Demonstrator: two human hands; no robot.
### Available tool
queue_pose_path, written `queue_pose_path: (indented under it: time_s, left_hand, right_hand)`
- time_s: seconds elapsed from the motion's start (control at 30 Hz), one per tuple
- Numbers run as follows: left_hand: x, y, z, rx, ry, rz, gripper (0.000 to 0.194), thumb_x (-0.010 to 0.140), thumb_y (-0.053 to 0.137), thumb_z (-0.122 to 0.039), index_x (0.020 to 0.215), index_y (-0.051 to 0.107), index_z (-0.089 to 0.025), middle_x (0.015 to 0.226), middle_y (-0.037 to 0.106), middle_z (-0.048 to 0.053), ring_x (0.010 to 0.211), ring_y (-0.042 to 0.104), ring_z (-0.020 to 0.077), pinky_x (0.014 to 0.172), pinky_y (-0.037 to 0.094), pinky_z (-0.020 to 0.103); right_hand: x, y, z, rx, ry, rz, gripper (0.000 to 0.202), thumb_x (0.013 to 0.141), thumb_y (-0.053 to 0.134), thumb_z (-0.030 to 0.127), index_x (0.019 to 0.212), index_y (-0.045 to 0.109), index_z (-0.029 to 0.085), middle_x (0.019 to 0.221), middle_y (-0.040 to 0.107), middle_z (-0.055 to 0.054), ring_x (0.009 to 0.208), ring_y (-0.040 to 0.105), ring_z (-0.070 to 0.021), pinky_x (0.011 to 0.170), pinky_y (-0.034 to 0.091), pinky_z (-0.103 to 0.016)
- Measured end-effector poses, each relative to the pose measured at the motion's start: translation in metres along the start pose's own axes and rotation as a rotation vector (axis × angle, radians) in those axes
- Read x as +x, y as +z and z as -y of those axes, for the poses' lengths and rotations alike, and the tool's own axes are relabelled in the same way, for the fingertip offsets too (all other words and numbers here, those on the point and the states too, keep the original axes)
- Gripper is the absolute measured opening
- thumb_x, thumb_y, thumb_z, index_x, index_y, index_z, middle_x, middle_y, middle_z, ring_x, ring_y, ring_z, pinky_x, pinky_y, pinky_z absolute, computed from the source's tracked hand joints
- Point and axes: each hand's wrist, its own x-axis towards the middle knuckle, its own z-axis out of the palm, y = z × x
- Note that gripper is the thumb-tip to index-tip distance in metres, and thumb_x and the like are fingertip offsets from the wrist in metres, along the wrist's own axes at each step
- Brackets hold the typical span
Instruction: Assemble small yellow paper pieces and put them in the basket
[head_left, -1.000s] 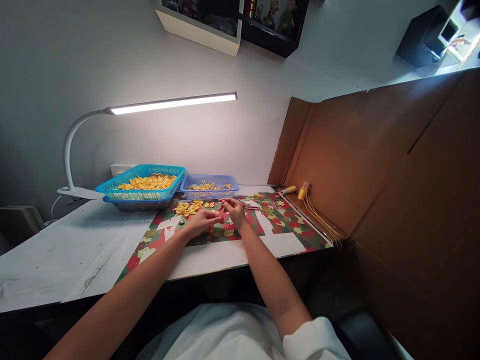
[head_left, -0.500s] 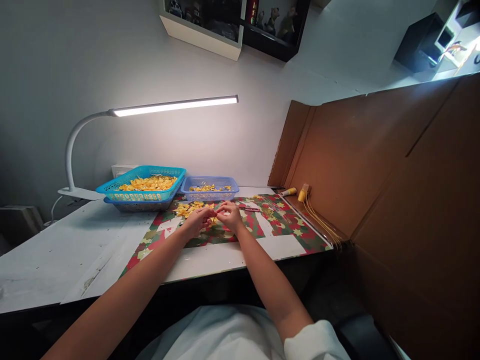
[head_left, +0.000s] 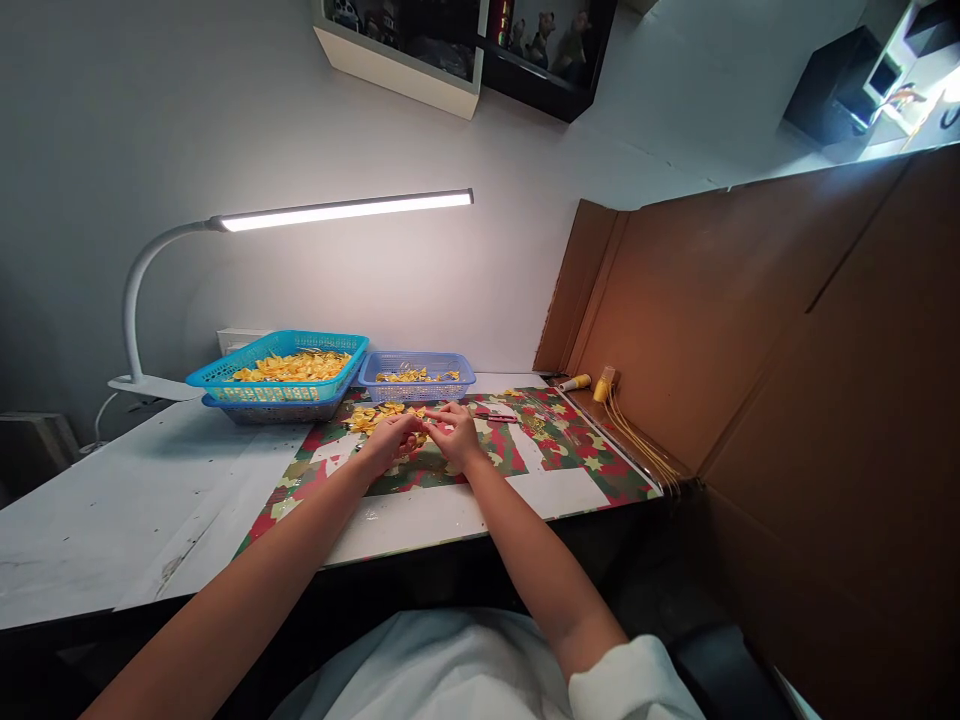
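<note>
My left hand (head_left: pixel 391 440) and my right hand (head_left: pixel 453 434) meet over the red and green patterned sheet (head_left: pixel 480 462), fingertips nearly touching. Both are closed in a pinch; what lies between the fingers is too small to make out. Just behind my left hand, loose yellow pieces (head_left: pixel 367 417) are heaped on the sheet. A red, slim tool (head_left: pixel 496 417) lies beyond my right hand. Farther back stand a turquoise basket (head_left: pixel 279 392) full of yellow pieces and a smaller blue-violet basket (head_left: pixel 417 392) with fewer of them.
A white lamp (head_left: pixel 136 300) arches over the table from the left. Tall cardboard (head_left: pixel 750 300) walls the right side. Near it lie a yellow-and-white tube (head_left: pixel 575 383) and a bundle of yellow strands (head_left: pixel 637 432). Shelves (head_left: pixel 397 75) hang above.
The view has shifted slightly. My hands remain together above the sheet, and the fingers of my right hand have changed their pose a little.
</note>
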Motion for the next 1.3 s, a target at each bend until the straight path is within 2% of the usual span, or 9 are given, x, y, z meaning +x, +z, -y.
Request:
queue_pose_path:
  time_s: [0.1, 0.3, 0.47, 0.63, 0.83, 1.03, 1.13, 1.23, 1.3]
  left_hand:
    - [-0.002, -0.001, -0.001, 0.118, 0.057, 0.030, 0.017, 0.056, 0.063, -0.032, 0.057, 0.062, -0.014, 0.055, 0.057, 0.001, 0.037, 0.032, 0.0038, 0.036, 0.020, 0.017]
    - [-0.010, 0.001, -0.006, 0.213, 0.095, 0.080, 0.017, 0.060, 0.060, -0.032, 0.053, 0.061, -0.016, 0.041, 0.041, -0.004, 0.037, 0.030, 0.0058, 0.037, 0.019, 0.018]
    - [-0.007, 0.001, -0.004, 0.214, 0.080, 0.064, 0.018, 0.057, 0.060, -0.033, 0.052, 0.059, -0.016, 0.040, 0.040, -0.005, 0.037, 0.030, 0.0057, 0.038, 0.019, 0.018]
    - [-0.002, -0.003, -0.002, 0.137, 0.024, 0.031, 0.017, 0.055, 0.059, -0.033, 0.053, 0.057, -0.016, 0.042, 0.043, -0.005, 0.036, 0.031, 0.0058, 0.037, 0.021, 0.017]
    - [-0.004, -0.004, -0.003, 0.194, 0.070, 0.015, 0.017, 0.058, 0.058, -0.032, 0.052, 0.058, -0.016, 0.040, 0.040, -0.005, 0.036, 0.030, 0.0063, 0.036, 0.022, 0.018]
    - [-0.004, -0.004, -0.004, 0.267, 0.098, 0.024, 0.023, 0.062, 0.063, -0.038, 0.057, 0.066, -0.016, 0.044, 0.048, -0.002, 0.039, 0.033, 0.0081, 0.038, 0.026, 0.020]
    - [-0.001, -0.007, -0.002, 0.408, 0.117, 0.039, 0.033, 0.067, 0.060, -0.046, 0.065, 0.072, -0.016, 0.058, 0.063, 0.003, 0.046, 0.043, 0.0112, 0.042, 0.035, 0.022]
    - [0.001, -0.009, 0.000, 0.628, 0.263, 0.060, 0.039, 0.073, 0.053, -0.051, 0.068, 0.074, -0.018, 0.079, 0.074, 0.005, 0.072, 0.061, 0.0195, 0.060, 0.048, 0.027]
    - [0.001, -0.010, 0.000, 0.776, 0.386, 0.073, 0.040, 0.075, 0.051, -0.050, 0.069, 0.075, -0.019, 0.086, 0.076, 0.006, 0.086, 0.065, 0.0238, 0.075, 0.050, 0.031]
  right_hand:
    - [0.000, 0.001, -0.002, -0.004, -0.029, 0.057, 0.024, 0.078, 0.068, 0.020, 0.099, 0.076, 0.028, 0.086, 0.057, -0.003, 0.087, 0.051, -0.0163, 0.087, 0.040, -0.031]
    - [0.001, 0.000, -0.006, 0.015, -0.040, 0.077, 0.018, 0.077, 0.068, 0.018, 0.090, 0.077, 0.027, 0.086, 0.054, -0.002, 0.086, 0.051, -0.0155, 0.084, 0.041, -0.029]
    - [0.000, -0.001, -0.004, -0.007, -0.034, 0.076, 0.011, 0.075, 0.068, 0.016, 0.076, 0.075, 0.024, 0.082, 0.054, -0.002, 0.085, 0.051, -0.0160, 0.081, 0.041, -0.029]
    - [0.001, -0.005, 0.001, 0.068, -0.037, 0.071, 0.003, 0.074, 0.070, 0.021, 0.072, 0.072, 0.021, 0.083, 0.055, -0.002, 0.088, 0.053, -0.0162, 0.085, 0.041, -0.030]
    - [0.006, -0.013, 0.005, 0.309, 0.133, 0.142, 0.018, 0.071, 0.070, 0.034, 0.062, 0.066, 0.018, 0.080, 0.059, -0.002, 0.081, 0.055, -0.0152, 0.075, 0.042, -0.027]
    - [0.008, -0.022, 0.008, 0.611, 0.342, 0.192, 0.024, 0.065, 0.068, 0.041, 0.064, 0.065, 0.017, 0.072, 0.064, -0.001, 0.069, 0.054, -0.0127, 0.066, 0.041, -0.024]
    - [0.008, -0.024, 0.006, 0.622, 0.444, 0.118, 0.025, 0.059, 0.070, 0.042, 0.062, 0.065, 0.017, 0.066, 0.063, 0.000, 0.065, 0.050, -0.0113, 0.064, 0.039, -0.023]
    - [0.009, -0.025, 0.005, 0.621, 0.487, 0.053, 0.027, 0.055, 0.071, 0.043, 0.058, 0.063, 0.017, 0.065, 0.062, 0.000, 0.066, 0.051, -0.0119, 0.066, 0.039, -0.024]
    - [0.009, -0.024, 0.004, 0.617, 0.477, 0.054, 0.027, 0.054, 0.070, 0.043, 0.057, 0.063, 0.018, 0.065, 0.063, 0.000, 0.068, 0.052, -0.0130, 0.068, 0.040, -0.024]
